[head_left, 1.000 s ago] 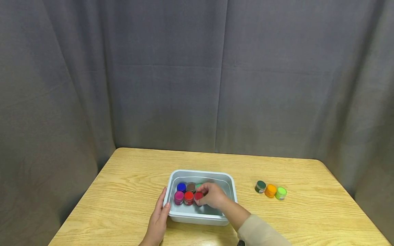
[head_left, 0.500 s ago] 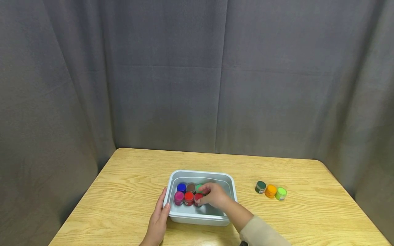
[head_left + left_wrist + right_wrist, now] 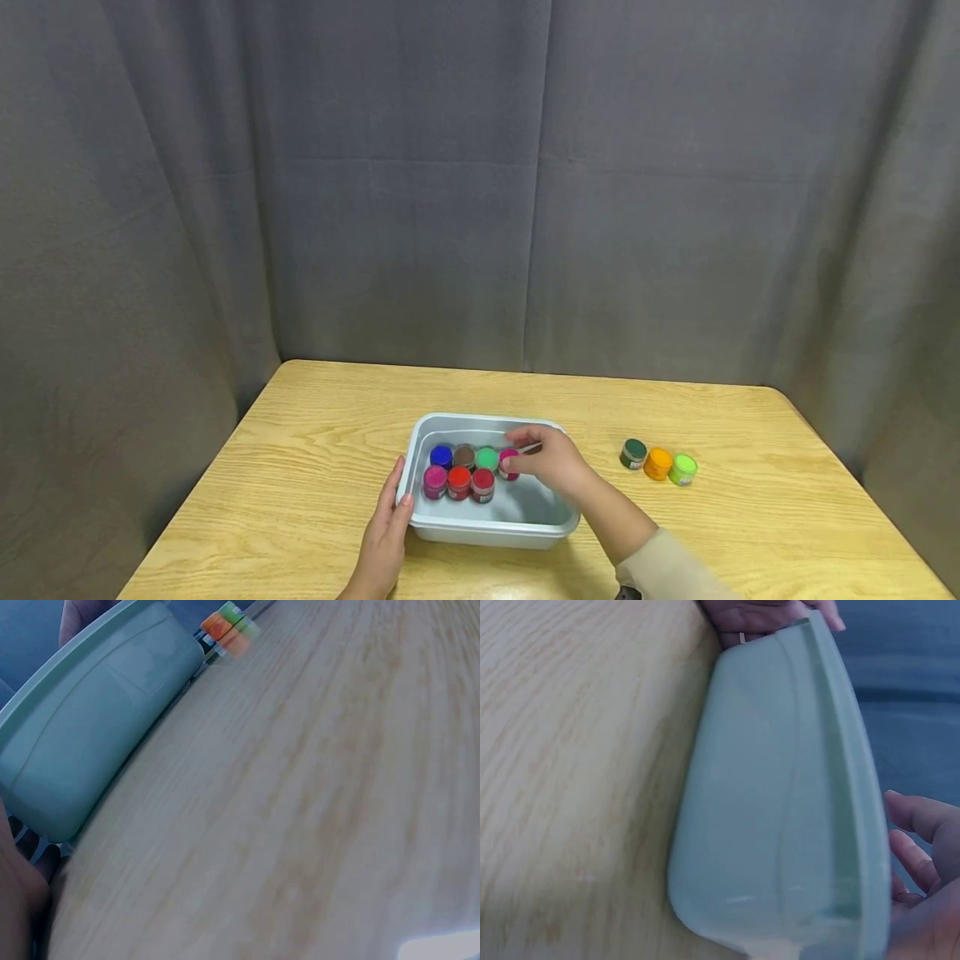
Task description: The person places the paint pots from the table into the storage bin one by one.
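Observation:
A grey-white plastic tub point(image 3: 491, 533) stands on the table with several small paint jars inside. My left hand point(image 3: 384, 533) rests along its left end, fingers straight against the outer wall and thumb at the rim. Inside the tub, my right hand point(image 3: 558, 462) holds a magenta jar point(image 3: 510, 471) between thumb and fingers, partly covering it. Left of this jar sit mint green point(image 3: 487, 458), brown point(image 3: 464, 457) and blue point(image 3: 441, 455) jars. In front are purple-pink point(image 3: 435, 481), red point(image 3: 459, 482) and dark red point(image 3: 483, 484) ones. Something dark brown shows between the right thumb and fingers.
On the table right of the tub stand a dark green jar point(image 3: 633, 453), an orange jar point(image 3: 658, 463) and a light green jar point(image 3: 683, 469) in a slanting row. Grey curtains point(image 3: 405, 208) hang behind and beside the wooden table point(image 3: 337, 400).
My right hand has left the dark red jar and shifted right and back to the magenta jar, uncovering the mint green jar. The left hand stays at the tub's left end.

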`<action>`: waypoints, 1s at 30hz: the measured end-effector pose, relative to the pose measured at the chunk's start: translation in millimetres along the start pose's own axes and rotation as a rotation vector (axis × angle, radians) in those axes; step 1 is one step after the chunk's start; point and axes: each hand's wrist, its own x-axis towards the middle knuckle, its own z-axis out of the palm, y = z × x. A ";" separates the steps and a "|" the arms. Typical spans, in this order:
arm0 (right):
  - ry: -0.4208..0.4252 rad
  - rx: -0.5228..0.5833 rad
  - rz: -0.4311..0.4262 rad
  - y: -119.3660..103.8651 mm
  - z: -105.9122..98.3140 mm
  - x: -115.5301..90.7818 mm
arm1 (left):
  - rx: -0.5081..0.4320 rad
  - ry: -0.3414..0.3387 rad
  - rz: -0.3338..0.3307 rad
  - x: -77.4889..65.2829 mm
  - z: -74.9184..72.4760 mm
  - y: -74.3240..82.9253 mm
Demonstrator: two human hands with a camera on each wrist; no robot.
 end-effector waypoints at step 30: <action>0.171 0.006 -0.003 43.2 -98.4 -31.9 | -0.020 0.000 0.036 0.7 1.1 -2.0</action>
